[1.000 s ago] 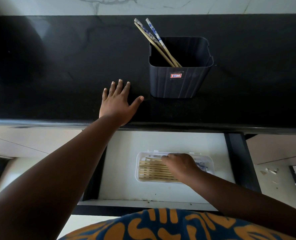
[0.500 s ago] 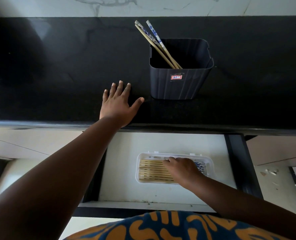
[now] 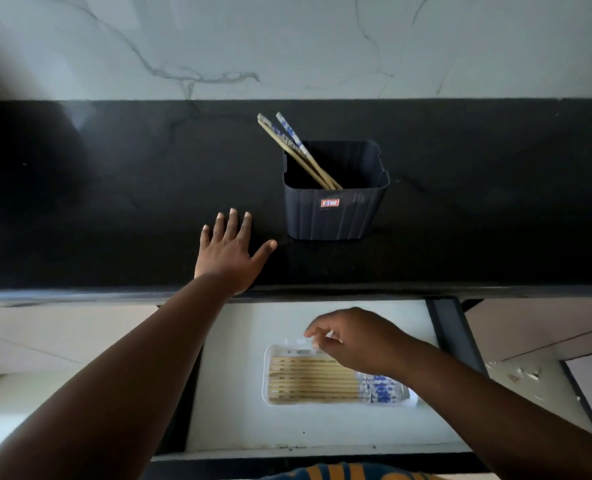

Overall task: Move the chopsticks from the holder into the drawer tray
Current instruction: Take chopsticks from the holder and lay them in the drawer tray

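Note:
A dark ribbed holder (image 3: 336, 216) stands on the black counter with two or three wooden chopsticks (image 3: 296, 150) leaning out of it to the upper left, blue-patterned at their tops. In the open white drawer below lies a clear tray (image 3: 266, 379) holding several chopsticks (image 3: 315, 381) side by side, blue ends to the right. My left hand (image 3: 230, 252) rests flat on the counter, fingers spread, left of the holder. My right hand (image 3: 353, 339) hovers above the tray's far edge, fingers loosely curled, with nothing in it.
The black counter (image 3: 114, 202) runs the full width, its front edge overhanging the drawer (image 3: 239, 424). A pale marble wall (image 3: 287, 43) rises behind. The drawer's dark rail (image 3: 454, 337) lies to the right, cabinet fronts on both sides.
My right hand has lifted off the chopsticks in the tray and moved toward the tray's far edge. The left hand stays flat on the counter. The view has tilted up.

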The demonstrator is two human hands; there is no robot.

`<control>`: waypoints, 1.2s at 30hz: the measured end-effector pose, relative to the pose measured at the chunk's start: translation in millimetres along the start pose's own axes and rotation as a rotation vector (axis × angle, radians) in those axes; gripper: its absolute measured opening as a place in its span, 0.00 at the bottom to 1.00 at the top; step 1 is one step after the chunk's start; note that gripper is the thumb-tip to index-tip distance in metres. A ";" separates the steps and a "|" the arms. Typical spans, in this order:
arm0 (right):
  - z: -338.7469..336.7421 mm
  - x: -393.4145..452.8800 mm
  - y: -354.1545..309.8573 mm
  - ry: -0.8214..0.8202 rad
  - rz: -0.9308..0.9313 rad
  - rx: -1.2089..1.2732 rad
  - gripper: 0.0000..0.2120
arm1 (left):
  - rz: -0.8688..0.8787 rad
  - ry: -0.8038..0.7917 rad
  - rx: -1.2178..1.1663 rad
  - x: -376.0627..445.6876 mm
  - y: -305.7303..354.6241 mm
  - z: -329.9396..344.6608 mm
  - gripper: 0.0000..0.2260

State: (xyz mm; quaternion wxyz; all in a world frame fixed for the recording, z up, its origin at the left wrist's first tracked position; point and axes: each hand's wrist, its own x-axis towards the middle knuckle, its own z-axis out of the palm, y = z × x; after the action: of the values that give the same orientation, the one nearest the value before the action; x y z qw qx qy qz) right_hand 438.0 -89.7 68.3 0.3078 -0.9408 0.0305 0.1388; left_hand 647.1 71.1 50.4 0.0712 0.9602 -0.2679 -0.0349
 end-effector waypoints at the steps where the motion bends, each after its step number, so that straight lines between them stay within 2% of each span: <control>1: -17.5 -3.3 -12.1 0.069 -0.037 0.033 0.11 | 0.004 -0.007 0.007 -0.5 0.0 0.0 0.38; 4: -67.7 -11.4 -41.1 0.264 -0.150 0.200 0.09 | 0.004 -0.014 0.013 -3.2 1.6 1.1 0.37; 7: -108.3 -7.4 -50.3 0.465 -0.184 0.327 0.04 | -0.001 -0.025 0.019 -5.5 3.1 1.5 0.36; 10: -137.7 12.4 -52.4 0.623 -0.128 0.331 0.07 | 0.002 -0.039 0.030 -6.5 3.6 0.6 0.35; 13: -152.4 42.0 -52.6 0.692 -0.011 0.229 0.06 | 0.029 -0.014 0.054 -7.1 2.9 2.1 0.35; 17: -156.0 81.1 -52.5 0.593 0.099 0.124 0.02 | 0.221 0.023 0.138 -3.2 -1.3 4.3 0.34; 19: -161.8 97.2 -53.8 0.563 0.163 0.043 0.04 | 0.287 0.020 0.140 -0.4 -3.6 5.2 0.34; 23: -177.5 122.6 -57.8 0.448 0.305 -0.154 0.10 | 0.314 0.006 0.115 2.7 -7.0 6.6 0.38; 29: -178.5 143.5 -53.6 0.361 0.372 -0.151 0.16 | 0.311 -0.016 0.069 4.6 -8.6 5.7 0.40; 36: -168.2 151.1 -53.7 0.397 0.408 -0.114 0.09 | 0.305 -0.028 0.045 2.3 -7.5 1.5 0.39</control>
State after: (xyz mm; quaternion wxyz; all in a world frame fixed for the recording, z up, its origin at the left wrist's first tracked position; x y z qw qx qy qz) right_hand 631.4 -140.8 186.5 0.2080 -0.9397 0.2710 0.0125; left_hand 652.8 76.2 47.7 0.0504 0.9091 -0.4123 -0.0309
